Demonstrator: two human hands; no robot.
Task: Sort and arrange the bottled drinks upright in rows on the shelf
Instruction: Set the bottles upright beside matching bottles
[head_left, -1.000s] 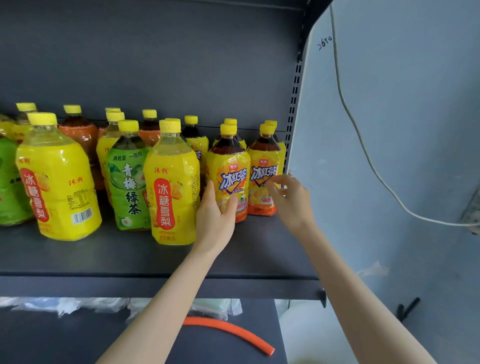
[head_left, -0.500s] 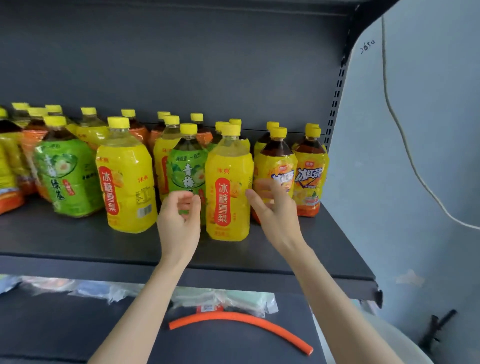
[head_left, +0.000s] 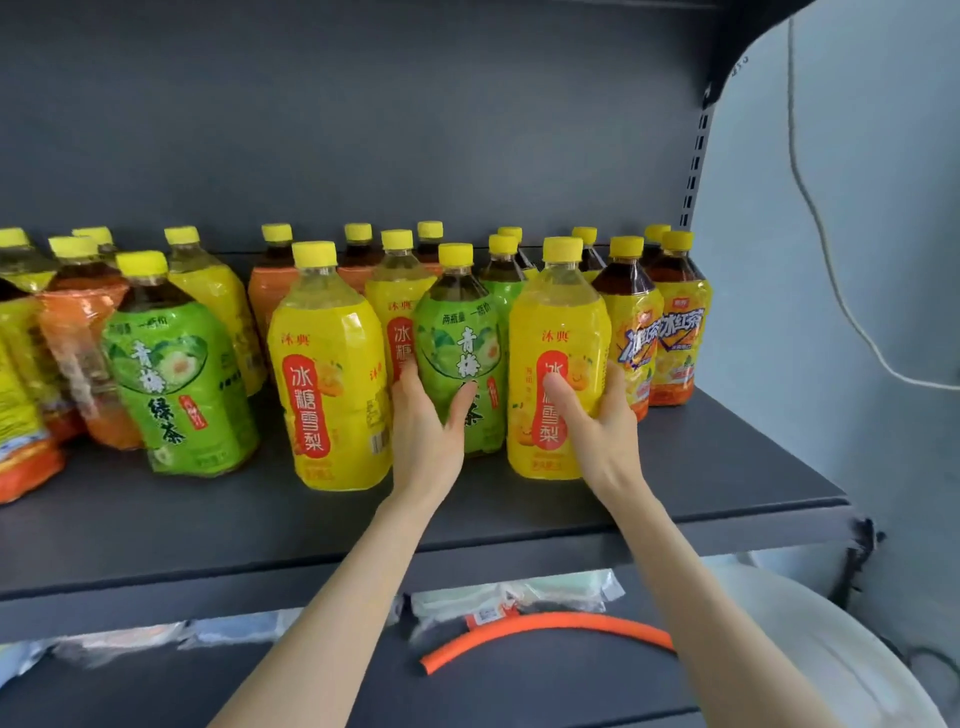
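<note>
The green tea bottle (head_left: 460, 332) stands on the shelf (head_left: 701, 467) between the left hand's (head_left: 426, 441) thumb and curled fingers; the right hand's (head_left: 597, 426) fingers curl round the yellow pear drink bottle (head_left: 558, 317); both look full, heavy and slippery; hold the fat middle.

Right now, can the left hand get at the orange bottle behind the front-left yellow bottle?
Probably not directly. The left hand grips the middle green bottle, and the front-left yellow bottle stands in front of the orange bottle, partly hiding it. The right hand grips the right yellow bottle.
</note>
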